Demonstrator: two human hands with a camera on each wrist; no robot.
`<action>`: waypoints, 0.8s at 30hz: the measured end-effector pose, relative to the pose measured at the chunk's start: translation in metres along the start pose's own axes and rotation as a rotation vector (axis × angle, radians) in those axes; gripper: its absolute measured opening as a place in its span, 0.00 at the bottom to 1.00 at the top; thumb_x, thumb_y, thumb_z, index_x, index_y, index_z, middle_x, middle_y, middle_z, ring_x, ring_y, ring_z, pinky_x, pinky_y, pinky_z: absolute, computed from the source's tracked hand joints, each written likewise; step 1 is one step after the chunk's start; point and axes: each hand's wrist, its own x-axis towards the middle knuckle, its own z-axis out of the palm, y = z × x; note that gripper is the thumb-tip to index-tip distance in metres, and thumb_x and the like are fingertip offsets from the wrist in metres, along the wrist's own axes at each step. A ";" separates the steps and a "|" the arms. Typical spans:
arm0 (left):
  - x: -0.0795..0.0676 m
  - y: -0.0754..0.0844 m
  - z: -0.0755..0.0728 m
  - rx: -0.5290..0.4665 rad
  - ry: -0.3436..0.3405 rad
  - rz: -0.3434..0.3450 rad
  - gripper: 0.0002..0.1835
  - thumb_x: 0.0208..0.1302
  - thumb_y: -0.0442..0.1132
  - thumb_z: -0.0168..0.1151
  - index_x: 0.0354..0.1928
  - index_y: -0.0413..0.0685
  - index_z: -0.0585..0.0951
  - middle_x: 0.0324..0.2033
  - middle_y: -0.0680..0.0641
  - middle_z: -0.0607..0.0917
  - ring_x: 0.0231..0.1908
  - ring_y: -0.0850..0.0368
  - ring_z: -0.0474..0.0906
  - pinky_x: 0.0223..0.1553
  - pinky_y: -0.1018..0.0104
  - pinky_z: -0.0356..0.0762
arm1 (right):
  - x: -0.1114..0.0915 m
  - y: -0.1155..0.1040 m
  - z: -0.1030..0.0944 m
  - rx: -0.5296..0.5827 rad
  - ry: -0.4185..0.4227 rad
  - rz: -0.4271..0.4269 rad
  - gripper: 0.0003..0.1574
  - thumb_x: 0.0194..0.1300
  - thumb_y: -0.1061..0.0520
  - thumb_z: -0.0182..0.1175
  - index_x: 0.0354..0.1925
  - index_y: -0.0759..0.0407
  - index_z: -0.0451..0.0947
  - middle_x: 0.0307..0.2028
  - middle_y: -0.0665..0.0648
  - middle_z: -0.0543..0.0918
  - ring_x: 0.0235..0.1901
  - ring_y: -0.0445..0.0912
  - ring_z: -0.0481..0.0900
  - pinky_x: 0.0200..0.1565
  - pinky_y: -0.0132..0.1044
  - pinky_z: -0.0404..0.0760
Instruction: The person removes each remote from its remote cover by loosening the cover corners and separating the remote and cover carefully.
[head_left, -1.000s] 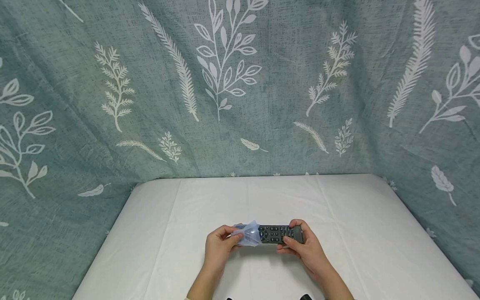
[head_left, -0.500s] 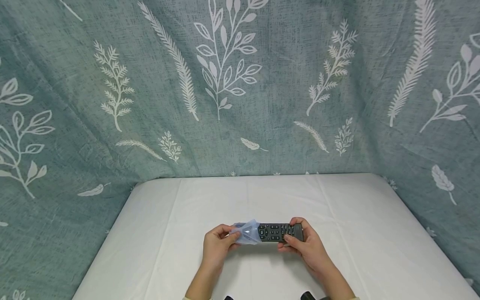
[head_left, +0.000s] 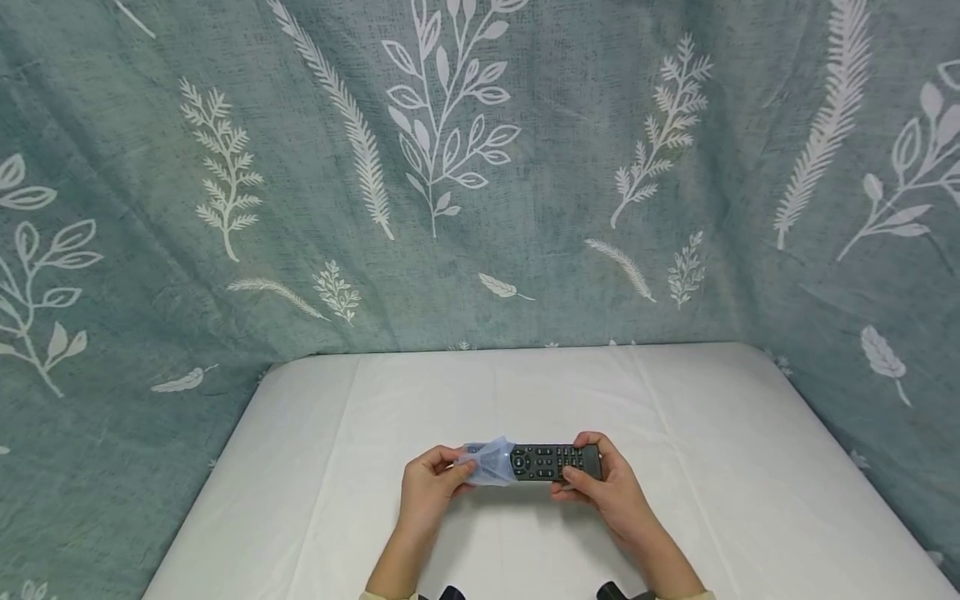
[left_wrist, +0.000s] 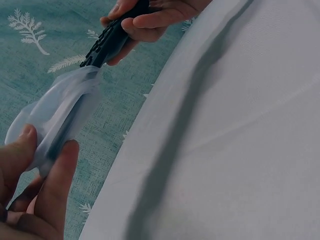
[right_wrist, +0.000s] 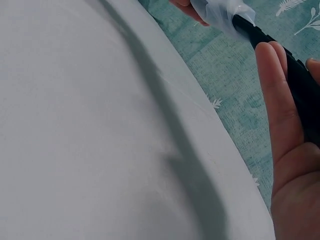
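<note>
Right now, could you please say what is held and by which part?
A remote: left grip pinches the plastic over one end; right grip holds the bare end.

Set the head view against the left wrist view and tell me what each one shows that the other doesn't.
Only the head view: the remote's button face seen from above, both forearms, and pale cuffs at the bottom edge.

Only the left wrist view: the remote nearly edge-on, with its raised buttons in profile.

Both: the left hand pinching the translucent plastic sleeve over one end, the right hand gripping the other, the white table and leaf-patterned cloth.
</note>
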 end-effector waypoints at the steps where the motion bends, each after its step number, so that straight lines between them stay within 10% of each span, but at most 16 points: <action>1: 0.000 0.000 0.000 0.003 0.001 -0.001 0.12 0.56 0.25 0.70 0.42 0.25 0.81 0.44 0.41 0.88 0.31 0.63 0.84 0.31 0.71 0.85 | 0.000 0.000 0.002 -0.001 0.005 0.003 0.27 0.67 0.65 0.62 0.57 0.62 0.58 0.54 0.63 0.74 0.35 0.50 0.89 0.42 0.42 0.88; 11: -0.001 0.002 -0.003 0.050 -0.131 0.044 0.20 0.62 0.24 0.63 0.57 0.41 0.79 0.51 0.42 0.78 0.34 0.60 0.81 0.33 0.68 0.85 | -0.003 -0.003 0.009 -0.003 0.031 0.018 0.29 0.66 0.65 0.62 0.57 0.64 0.56 0.53 0.64 0.74 0.34 0.50 0.89 0.42 0.44 0.88; 24: -0.002 0.002 -0.002 0.076 -0.173 0.091 0.13 0.64 0.31 0.64 0.51 0.40 0.83 0.58 0.43 0.77 0.43 0.58 0.78 0.37 0.67 0.86 | -0.005 -0.006 0.008 0.004 0.064 0.011 0.29 0.66 0.67 0.62 0.57 0.65 0.56 0.53 0.64 0.72 0.33 0.51 0.89 0.42 0.45 0.88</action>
